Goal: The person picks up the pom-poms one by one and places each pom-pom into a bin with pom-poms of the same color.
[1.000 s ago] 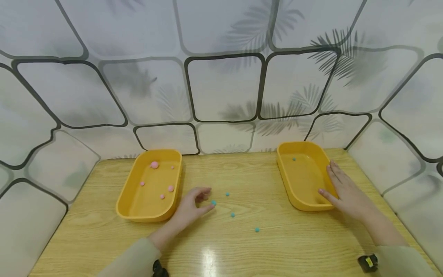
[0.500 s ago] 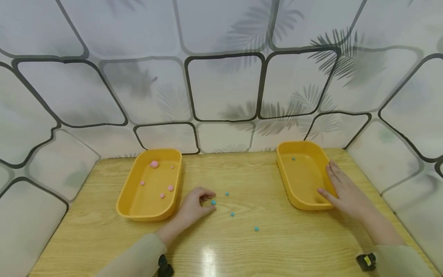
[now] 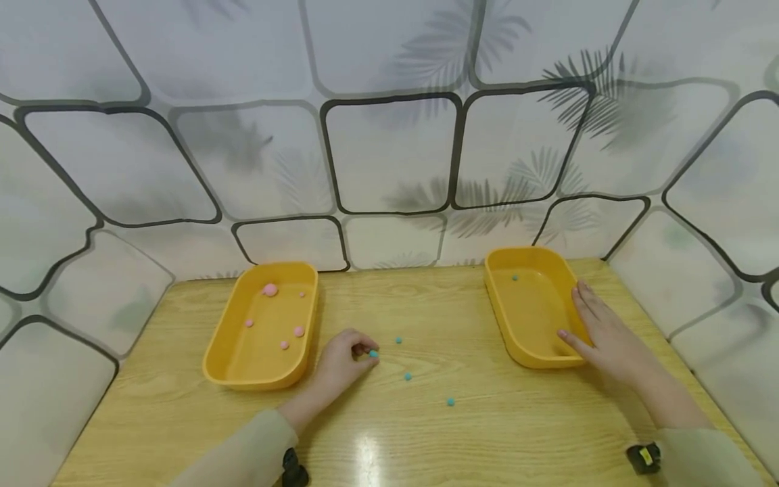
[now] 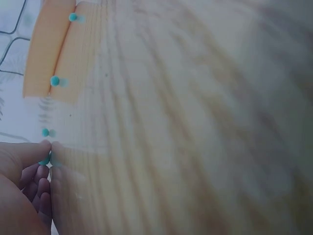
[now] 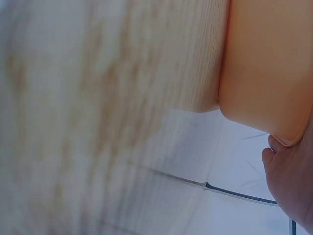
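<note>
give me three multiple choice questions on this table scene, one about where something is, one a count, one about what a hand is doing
1. Where does the right hand rest?
A. on the near right edge of the right yellow tray
B. inside the left yellow tray
C. flat on the table's middle

2. How many pink balls lie in the left yellow tray?
A. two
B. five
C. nine

3. What is the left hand doing?
A. lying flat and open
B. pinching a teal ball at the table
C. gripping a tray rim

Answers: 1 A, its fingers lie along that tray's rim; 2 B, five pink balls show in the head view; 3 B, thumb and finger close on the ball in both head and left wrist views.
</note>
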Demonstrator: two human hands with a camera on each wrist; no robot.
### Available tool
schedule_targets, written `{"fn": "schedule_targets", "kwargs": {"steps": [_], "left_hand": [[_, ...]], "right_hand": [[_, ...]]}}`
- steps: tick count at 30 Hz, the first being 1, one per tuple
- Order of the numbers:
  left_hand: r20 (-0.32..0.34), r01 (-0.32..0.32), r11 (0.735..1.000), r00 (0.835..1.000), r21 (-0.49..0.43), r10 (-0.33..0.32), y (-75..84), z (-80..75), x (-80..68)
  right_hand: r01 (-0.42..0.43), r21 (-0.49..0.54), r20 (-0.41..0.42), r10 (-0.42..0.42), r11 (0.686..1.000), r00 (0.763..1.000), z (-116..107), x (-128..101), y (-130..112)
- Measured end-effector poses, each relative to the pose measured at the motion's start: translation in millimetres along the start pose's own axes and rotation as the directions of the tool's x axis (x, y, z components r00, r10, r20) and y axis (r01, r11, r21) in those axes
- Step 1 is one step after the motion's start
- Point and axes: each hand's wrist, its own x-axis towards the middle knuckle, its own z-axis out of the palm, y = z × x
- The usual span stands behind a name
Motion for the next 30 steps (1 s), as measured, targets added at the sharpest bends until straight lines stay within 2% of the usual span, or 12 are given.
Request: {"fn": "schedule_targets", "kwargs": {"steps": [6, 12, 16, 23, 30], "left_hand": [[-0.008, -0.01, 1.0, 1.0, 0.027, 0.011, 0.1, -0.2, -1.2], [0.007, 0.005, 0.999, 1.0, 0.033, -0.005, 2.2, -2.8, 5.4], [0.011, 0.019, 1.0, 1.0, -0.01, -0.019, 7.1, -3.8, 12.1], [-0.023, -0.016, 0.998, 1.0, -0.063, 0.014, 23.3, 0.3, 25.2], [0.026, -0.016, 0.977, 0.999, -0.212, 0.022, 50.0, 11.1, 38.3]], "right_hand": [[0.011, -0.013, 0.001, -0.011, 1.0, 1.0, 0.4, 0.4, 0.5], [0.014, -0.017, 0.0, -0.014, 1.0, 1.0, 0.0, 0.8, -0.8], [0.013, -0.014, -0.009, -0.013, 1.0, 1.0, -0.1, 0.4, -1.9], [0.003, -0.026, -0.009, -0.003, 1.0, 1.0, 1.9, 0.6, -1.5], [0.008, -0.04, -0.019, -0.009, 0.999, 1.0, 1.3, 0.2, -1.8]]}}
